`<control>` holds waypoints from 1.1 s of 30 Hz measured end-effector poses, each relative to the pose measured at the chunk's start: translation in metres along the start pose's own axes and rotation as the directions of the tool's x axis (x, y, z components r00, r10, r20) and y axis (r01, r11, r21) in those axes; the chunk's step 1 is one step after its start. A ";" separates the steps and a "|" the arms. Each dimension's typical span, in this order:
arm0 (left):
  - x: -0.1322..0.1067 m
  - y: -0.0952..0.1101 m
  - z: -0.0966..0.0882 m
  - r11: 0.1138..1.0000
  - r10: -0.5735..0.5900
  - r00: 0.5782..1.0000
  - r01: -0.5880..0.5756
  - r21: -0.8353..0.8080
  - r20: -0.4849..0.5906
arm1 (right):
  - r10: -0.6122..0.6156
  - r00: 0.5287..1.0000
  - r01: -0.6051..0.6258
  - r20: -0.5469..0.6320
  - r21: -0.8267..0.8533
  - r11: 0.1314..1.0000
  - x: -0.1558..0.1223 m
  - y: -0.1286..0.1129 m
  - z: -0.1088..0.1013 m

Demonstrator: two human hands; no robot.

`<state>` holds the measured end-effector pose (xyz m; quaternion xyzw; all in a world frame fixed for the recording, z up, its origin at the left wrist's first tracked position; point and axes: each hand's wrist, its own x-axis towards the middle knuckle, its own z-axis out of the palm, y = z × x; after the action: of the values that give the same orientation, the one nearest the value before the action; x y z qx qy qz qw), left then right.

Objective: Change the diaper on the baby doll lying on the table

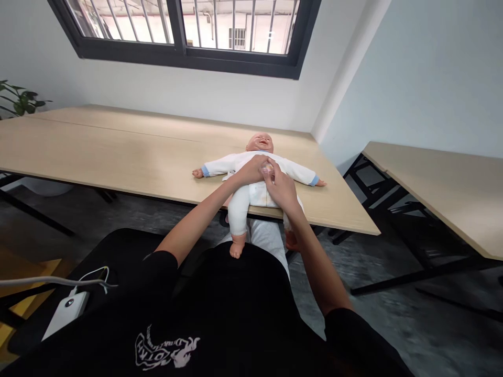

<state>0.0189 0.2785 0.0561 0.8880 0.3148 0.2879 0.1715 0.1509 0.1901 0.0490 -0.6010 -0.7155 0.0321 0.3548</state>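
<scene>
Well, a vinyl baby doll [259,141] lies on its back along the near edge of a pale wood-grain tabletop [118,146], head toward the far edge, its plump legs hanging over the near edge. Its soft white sleepsuit [257,195] has blue cuffs. The left hand [248,170] rests palm-down on the chest; how far its fingers spread cannot be told. Just beside it, the right hand [281,188] pinches at the front of the sleepsuit, thumb and fingers closed on a small translucent piece [268,168], too small to identify.
</scene>
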 end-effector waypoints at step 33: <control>-0.110 -0.060 -0.014 0.889 -0.433 0.851 0.458 0.017 -0.298 | -0.088 0.994 0.089 -0.059 0.010 0.996 -0.013 0.008 0.013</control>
<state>-0.0877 0.2527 -0.0065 0.7462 0.5458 0.3516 0.1471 0.1505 0.1853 0.0292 -0.5672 -0.7304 0.0033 0.3804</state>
